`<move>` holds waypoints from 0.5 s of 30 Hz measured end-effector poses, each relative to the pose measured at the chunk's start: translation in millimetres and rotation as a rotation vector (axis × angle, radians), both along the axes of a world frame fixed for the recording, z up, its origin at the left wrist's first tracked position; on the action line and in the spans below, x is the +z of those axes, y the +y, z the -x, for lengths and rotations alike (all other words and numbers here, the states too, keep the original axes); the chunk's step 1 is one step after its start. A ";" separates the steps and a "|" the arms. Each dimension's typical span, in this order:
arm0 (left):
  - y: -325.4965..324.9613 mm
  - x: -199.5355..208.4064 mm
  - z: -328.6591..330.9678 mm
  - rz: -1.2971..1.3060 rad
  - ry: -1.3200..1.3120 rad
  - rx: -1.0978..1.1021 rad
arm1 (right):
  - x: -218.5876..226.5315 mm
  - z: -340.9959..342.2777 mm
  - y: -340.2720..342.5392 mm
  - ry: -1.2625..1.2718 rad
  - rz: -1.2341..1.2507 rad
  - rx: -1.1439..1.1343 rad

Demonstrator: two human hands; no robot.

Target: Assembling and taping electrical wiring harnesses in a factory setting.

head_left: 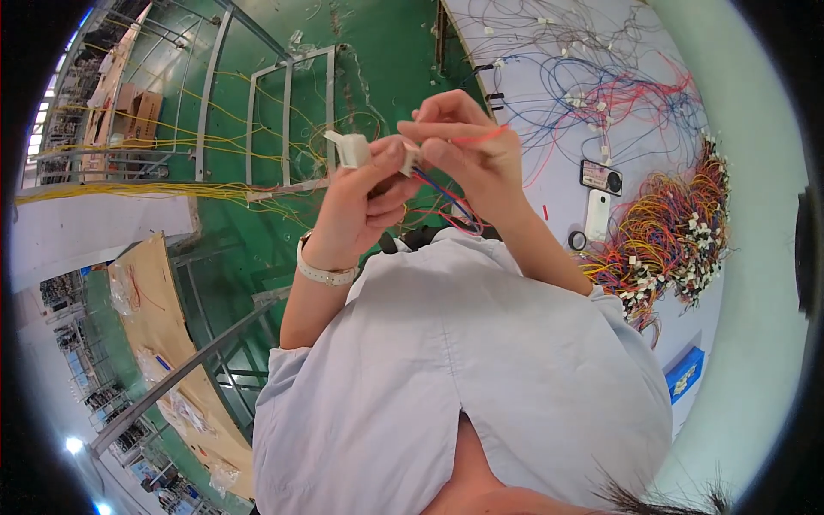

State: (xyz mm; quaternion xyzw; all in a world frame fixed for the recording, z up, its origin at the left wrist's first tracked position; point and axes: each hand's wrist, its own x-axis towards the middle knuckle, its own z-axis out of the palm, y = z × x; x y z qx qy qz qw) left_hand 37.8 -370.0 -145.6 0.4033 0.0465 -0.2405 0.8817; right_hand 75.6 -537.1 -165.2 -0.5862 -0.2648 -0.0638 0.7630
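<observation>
In front of my chest, my left hand is closed around white plastic connectors. One white connector sticks out past its thumb. Another, a smaller white connector, shows between the thumb and my right hand. Blue and red wires run down from this smaller connector and loop below the hands. My right hand pinches a red wire between thumb and fingers, right beside the smaller connector. The fingertips hide whether the wire's end is inside the connector.
The white table on the right bears loose blue, red and grey wires. A big heap of coloured wires with white connectors lies there, beside a phone-like device, a white case, a black tape roll and a blue box. Metal frames stand left.
</observation>
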 end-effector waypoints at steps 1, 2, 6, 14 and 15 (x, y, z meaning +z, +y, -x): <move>-3.9 0.0 1.8 0.002 0.000 0.000 | -0.2 0.6 -0.2 0.126 -0.004 0.071; -8.7 0.2 3.8 -0.031 -0.007 0.003 | -3.2 1.0 -1.1 0.127 -0.002 0.071; -15.1 -9.4 2.9 -0.224 -0.180 0.050 | -13.1 8.0 -1.0 0.662 -0.331 0.482; -26.0 -7.0 4.0 -0.781 -0.601 0.290 | -6.8 11.6 3.3 0.819 -0.499 0.580; -25.4 -6.2 3.6 -0.782 -0.602 0.292 | -7.4 11.7 3.3 0.818 -0.499 0.581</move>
